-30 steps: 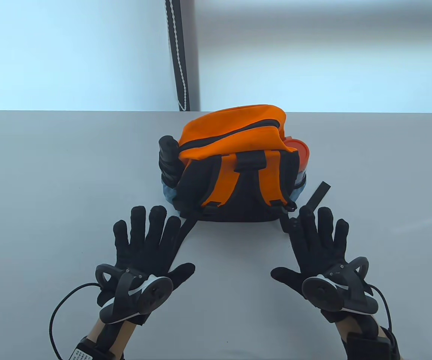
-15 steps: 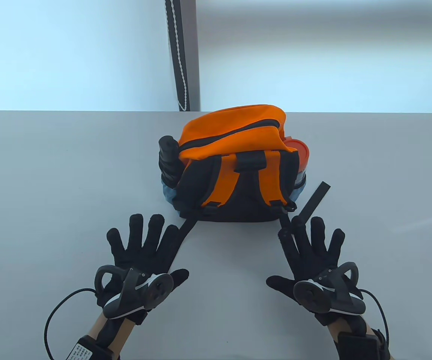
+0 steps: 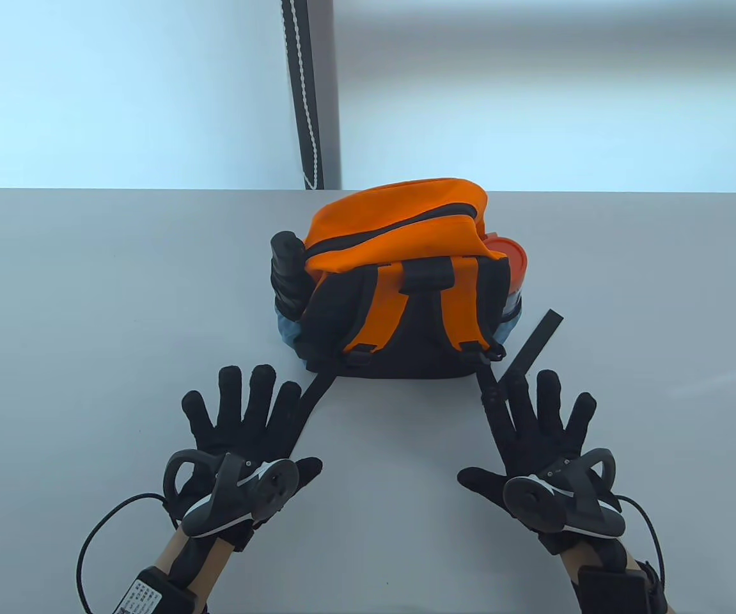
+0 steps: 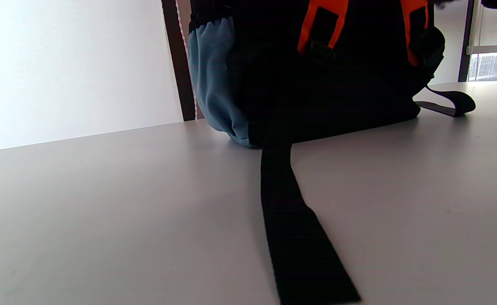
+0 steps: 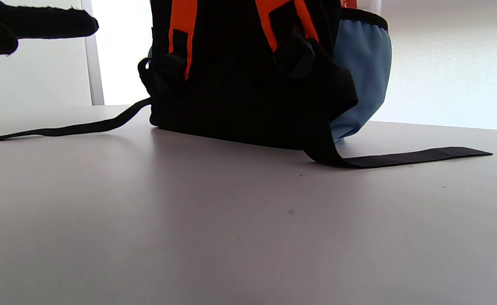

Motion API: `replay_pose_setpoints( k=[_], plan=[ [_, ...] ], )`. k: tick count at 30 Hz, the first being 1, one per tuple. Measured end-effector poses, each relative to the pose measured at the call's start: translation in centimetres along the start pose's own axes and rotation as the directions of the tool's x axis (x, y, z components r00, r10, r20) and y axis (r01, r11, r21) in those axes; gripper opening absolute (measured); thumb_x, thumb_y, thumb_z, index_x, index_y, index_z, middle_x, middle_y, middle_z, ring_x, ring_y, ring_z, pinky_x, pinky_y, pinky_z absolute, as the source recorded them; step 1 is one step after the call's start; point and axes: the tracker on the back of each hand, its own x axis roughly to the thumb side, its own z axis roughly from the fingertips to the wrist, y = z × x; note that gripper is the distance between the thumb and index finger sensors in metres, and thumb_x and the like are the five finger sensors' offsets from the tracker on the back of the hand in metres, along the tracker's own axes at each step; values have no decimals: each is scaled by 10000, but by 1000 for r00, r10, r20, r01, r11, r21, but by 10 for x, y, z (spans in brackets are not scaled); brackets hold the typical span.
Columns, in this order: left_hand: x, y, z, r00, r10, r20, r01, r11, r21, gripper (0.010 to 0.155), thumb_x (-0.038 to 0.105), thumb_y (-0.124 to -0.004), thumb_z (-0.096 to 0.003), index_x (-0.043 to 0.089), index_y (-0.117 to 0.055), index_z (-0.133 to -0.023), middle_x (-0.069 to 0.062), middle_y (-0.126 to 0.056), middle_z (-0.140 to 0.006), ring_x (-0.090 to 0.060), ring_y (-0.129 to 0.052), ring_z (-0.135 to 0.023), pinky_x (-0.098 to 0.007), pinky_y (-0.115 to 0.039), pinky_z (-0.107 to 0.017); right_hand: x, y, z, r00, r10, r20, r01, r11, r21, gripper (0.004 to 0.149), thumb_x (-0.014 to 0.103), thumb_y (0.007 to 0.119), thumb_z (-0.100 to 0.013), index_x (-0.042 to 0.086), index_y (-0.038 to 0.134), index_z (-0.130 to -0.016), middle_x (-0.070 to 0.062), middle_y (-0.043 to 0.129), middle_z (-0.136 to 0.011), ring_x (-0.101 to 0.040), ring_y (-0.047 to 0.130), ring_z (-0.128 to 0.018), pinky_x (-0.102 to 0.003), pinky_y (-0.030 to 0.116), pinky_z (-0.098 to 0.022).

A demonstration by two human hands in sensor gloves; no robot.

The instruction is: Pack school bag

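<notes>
Both grips spread flat, holding nothing: left hand point(image 3: 240, 425) and right hand point(image 3: 534, 428) before the school bag point(image 3: 406, 281); fingers straight.

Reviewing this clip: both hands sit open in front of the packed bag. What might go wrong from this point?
1. The left hand lies beside the loose left strap, and the right hand overlaps the right strap; a finger may snag webbing and drag or tip the backpack.
2. The black bottle and orange-lidded container stick up out of the side pockets; a jolt might knock them out.
</notes>
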Motion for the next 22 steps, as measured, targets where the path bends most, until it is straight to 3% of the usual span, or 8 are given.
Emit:
replay_pose_setpoints(
  k=[22],
  plan=[
    [-1,-8,-5,1000,17,9,-17,999,-51,998,755,-514,-475,176,-145,-1198,-256,-53,-1228,-635,-6,-1032,-887,-45,-510,7,2,-1,1000,12,12,-12,1000,-13,1029,703,502,-542,-14,140,-1185,-458,143,-1223,-746,-7,-961,-939,100,-458]
  ],
)
